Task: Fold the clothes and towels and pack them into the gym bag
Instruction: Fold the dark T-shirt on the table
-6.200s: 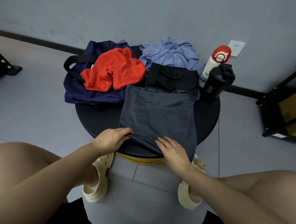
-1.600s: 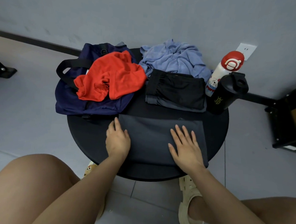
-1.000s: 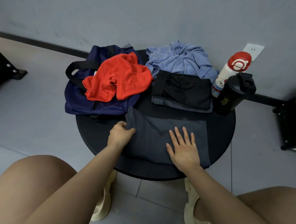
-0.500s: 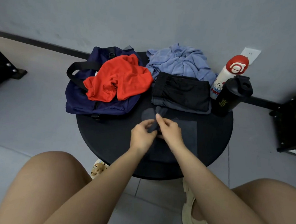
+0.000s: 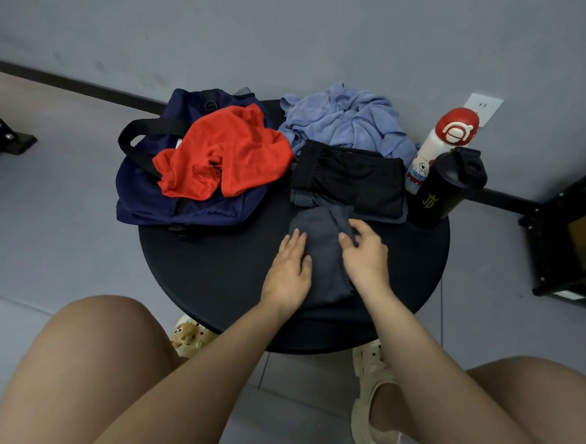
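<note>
Both hands, left hand [image 5: 288,269] and right hand [image 5: 365,257], apparently press soft, narrow-folded grey garment [image 5: 321,247].

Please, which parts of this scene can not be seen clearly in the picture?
All in the head view:
- Gym bag: opening hidden by the red shirt.
- Blue towel: near edge covered by the black shorts.
- White bottle: lower part behind the black bottle.
- Grey shirt: right side under the right hand.
- Shelf: cut by the right edge.
</note>
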`<state>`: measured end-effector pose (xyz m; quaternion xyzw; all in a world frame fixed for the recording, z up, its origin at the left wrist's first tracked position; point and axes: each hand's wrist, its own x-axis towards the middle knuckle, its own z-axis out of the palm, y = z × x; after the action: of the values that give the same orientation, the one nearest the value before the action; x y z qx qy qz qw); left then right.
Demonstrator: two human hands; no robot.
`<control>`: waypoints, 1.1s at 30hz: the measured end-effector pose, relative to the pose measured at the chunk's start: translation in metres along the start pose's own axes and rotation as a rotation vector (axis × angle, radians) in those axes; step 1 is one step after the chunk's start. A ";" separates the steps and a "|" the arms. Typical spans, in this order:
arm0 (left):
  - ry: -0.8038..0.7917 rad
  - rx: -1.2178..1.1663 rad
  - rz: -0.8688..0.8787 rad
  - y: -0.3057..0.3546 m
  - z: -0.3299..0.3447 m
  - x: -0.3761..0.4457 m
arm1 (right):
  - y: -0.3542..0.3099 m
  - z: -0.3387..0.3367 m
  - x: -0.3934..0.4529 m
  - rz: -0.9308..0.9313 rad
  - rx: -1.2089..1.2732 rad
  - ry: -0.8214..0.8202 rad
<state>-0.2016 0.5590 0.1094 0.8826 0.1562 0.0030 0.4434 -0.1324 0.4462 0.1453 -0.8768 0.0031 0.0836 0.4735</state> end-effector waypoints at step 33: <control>-0.188 0.537 0.245 -0.019 0.060 0.011 | 0.114 -0.006 -0.005 -0.375 -0.693 -0.248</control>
<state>-0.1878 0.5256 0.0570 0.9769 0.0023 -0.0665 0.2031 -0.1458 0.3780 0.0545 -0.9530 -0.2423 0.0969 0.1542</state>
